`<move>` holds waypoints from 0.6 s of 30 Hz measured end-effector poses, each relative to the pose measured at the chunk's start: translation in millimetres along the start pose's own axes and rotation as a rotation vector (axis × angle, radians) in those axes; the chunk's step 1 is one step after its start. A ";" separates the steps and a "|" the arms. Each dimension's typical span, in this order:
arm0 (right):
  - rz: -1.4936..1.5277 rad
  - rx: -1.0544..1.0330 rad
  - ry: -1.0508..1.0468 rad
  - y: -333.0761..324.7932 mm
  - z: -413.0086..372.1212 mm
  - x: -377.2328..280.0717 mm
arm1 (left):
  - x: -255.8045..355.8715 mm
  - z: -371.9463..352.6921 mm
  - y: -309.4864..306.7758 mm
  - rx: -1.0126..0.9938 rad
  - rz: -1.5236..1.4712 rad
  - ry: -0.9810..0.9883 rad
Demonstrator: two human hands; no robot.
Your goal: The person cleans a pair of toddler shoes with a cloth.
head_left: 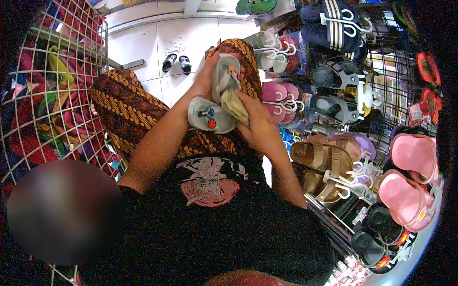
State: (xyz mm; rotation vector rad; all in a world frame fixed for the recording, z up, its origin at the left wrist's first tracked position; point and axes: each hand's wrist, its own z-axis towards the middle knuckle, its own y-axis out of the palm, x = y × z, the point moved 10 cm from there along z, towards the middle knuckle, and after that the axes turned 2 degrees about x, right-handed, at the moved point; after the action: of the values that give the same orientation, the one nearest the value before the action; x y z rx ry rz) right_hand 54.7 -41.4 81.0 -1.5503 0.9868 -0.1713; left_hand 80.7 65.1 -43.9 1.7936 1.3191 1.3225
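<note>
My left hand (204, 78) is closed around a small grey sandal (222, 71) with an orange decoration, held above my lap. In my right hand (260, 117) is a folded beige cloth (234, 107), pressed against the lower end of that sandal. A second grey sandal (198, 114), with blue and red figures on it, lies by my left wrist over the brown patterned cloth (143, 102) on my legs. My right fingertips are partly hidden behind the beige cloth.
To the right, a black wire rack (381, 86) carries several sandals on white hangers, with pink sandals (400, 195) nearest. On the left stands a wire grid basket (57, 90) of colourful items. Black-and-white slippers (170, 62) lie on white floor tiles. The lower left is blurred.
</note>
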 end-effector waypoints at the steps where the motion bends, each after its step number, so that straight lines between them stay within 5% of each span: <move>1: -0.009 0.051 0.027 -4.6 0.6 -0.4 | -0.5 -0.6 4.7 -0.031 -0.014 0.013; 5: -0.247 0.149 0.037 0.4 -3.6 -1.5 | -8.4 4.3 2.2 -0.106 -0.062 0.021; 8: -0.237 -0.089 0.110 8.8 -8.0 10.9 | -16.6 8.5 -10.6 -0.072 -0.024 -0.008; 15: -0.102 0.144 -0.002 8.4 -4.8 9.7 | -14.5 7.3 -0.7 -0.183 0.041 0.007; 18: -0.047 -0.043 -0.027 9.0 -9.7 12.1 | -23.8 3.1 -5.1 -0.128 0.010 -0.087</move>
State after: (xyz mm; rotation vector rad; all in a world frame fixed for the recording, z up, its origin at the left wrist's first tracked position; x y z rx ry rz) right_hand 51.9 -55.7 70.7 -1.6120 0.9388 -0.1627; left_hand 80.7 45.4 -58.7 1.7518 1.1550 1.2891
